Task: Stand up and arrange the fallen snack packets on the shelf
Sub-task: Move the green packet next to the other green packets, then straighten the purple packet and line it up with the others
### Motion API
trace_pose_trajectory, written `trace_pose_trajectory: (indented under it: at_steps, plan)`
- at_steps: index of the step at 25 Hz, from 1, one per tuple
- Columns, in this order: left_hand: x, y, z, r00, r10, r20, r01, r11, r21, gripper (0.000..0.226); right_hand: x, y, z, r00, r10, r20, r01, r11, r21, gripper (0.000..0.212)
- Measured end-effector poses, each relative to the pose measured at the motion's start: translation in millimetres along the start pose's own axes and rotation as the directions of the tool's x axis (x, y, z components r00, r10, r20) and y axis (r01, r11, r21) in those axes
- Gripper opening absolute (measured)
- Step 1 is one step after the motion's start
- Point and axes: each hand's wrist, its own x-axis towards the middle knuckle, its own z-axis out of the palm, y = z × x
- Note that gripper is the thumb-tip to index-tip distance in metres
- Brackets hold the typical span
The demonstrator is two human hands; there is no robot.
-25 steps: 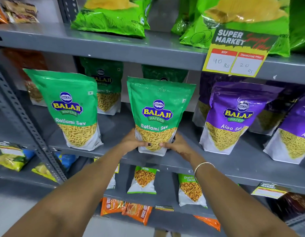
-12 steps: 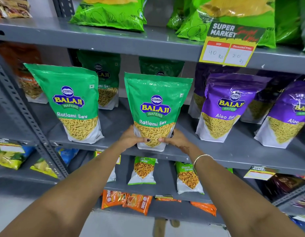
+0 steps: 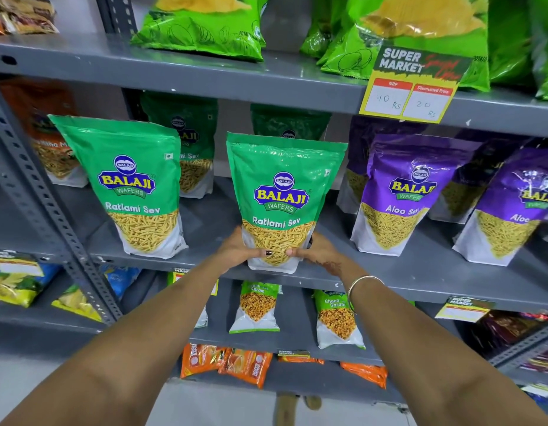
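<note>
Fingers of the left hand (image 3: 240, 250) and right hand (image 3: 315, 252) are clasped around the base of a glossy green Ratlami Sev pouch (image 3: 281, 195), held upright at the front edge of the grey metal shelf (image 3: 420, 278). It is flanked by a matching green pouch (image 3: 134, 186) and a shiny purple Aloo Sev pouch (image 3: 401, 192) — both upright, neither touching it.

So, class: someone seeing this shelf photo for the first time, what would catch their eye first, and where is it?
First, the green Ratlami Sev packet standing upright at the middle shelf's front edge, gripped at its base by the left hand and right hand. Next, the yellow price tag hanging from the upper shelf, and the purple Aloo Sev packets to the right.
</note>
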Motion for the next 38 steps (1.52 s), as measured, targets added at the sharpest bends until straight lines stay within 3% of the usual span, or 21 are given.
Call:
trace_pose_trajectory:
  at_steps: [12, 15, 16, 18, 20, 22, 25, 27, 28, 30, 32, 35, 38]
  plan:
    - [-5, -1, 0, 0.998, -0.001, 0.064, 0.006, 0.998, -0.067, 0.090, -3, -1, 2, 1.000, 0.006, -0.019, -0.007, 0.999, -0.033, 0.061]
    - [-14, 1, 4, 0.991, 0.110, -0.077, -0.109, 0.994, 0.019, 0.105, -9, 0, -3, 0.998, 0.040, -0.050, -0.043, 0.997, -0.061, 0.077]
    - [-19, 1, 7, 0.962, 0.195, -0.191, -0.178, 0.979, 0.104, 0.109, -10, 3, -9, 0.996, 0.060, -0.069, -0.065, 0.995, -0.078, 0.084]
    - [-32, 1, 14, 0.819, 0.398, -0.413, -0.287, 0.908, 0.305, 0.102, -16, 10, -26, 0.984, 0.126, -0.127, -0.142, 0.982, -0.126, 0.083]
    - [-42, 0, 32, 0.623, 0.608, -0.493, -0.360, 0.782, 0.509, 0.086, -21, 24, -60, 0.964, 0.185, -0.193, -0.217, 0.962, -0.165, 0.055]
    - [-45, 3, 55, 0.504, 0.778, -0.375, -0.442, 0.606, 0.662, 0.075, -30, 38, -99, 0.947, 0.223, -0.233, -0.272, 0.939, -0.209, 0.023]
    - [-38, 31, 107, 0.436, 0.890, -0.133, -0.580, 0.391, 0.715, 0.072, -41, 61, -161, 0.929, 0.231, -0.291, -0.303, 0.923, -0.236, 0.031]
    - [-25, 61, 146, 0.496, 0.863, -0.099, -0.613, 0.429, 0.664, 0.068, -44, 78, -199, 0.925, 0.208, -0.318, -0.289, 0.929, -0.233, 0.023]
    - [-15, 77, 165, 0.587, 0.799, -0.134, -0.611, 0.545, 0.574, 0.068, -41, 89, -217, 0.928, 0.210, -0.306, -0.280, 0.938, -0.204, 0.040]
    - [12, 108, 199, 0.805, 0.543, -0.239, -0.497, 0.837, 0.230, 0.075, -31, 105, -252, 0.943, 0.193, -0.272, -0.235, 0.964, -0.128, 0.066]
    - [37, 134, 214, 0.946, 0.251, -0.205, -0.279, 0.953, -0.119, 0.092, -16, 111, -269, 0.961, 0.108, -0.253, -0.133, 0.988, -0.082, 0.066]
    - [72, 138, 222, 0.991, 0.097, -0.089, -0.116, 0.961, -0.251, 0.093, 1, 102, -277, 0.981, 0.029, -0.190, -0.028, 1.000, 0.009, 0.075]
    - [85, 127, 227, 0.998, 0.018, -0.060, -0.032, 0.971, -0.238, 0.093, 2, 92, -269, 0.997, -0.064, -0.037, 0.066, 0.996, 0.055, 0.060]
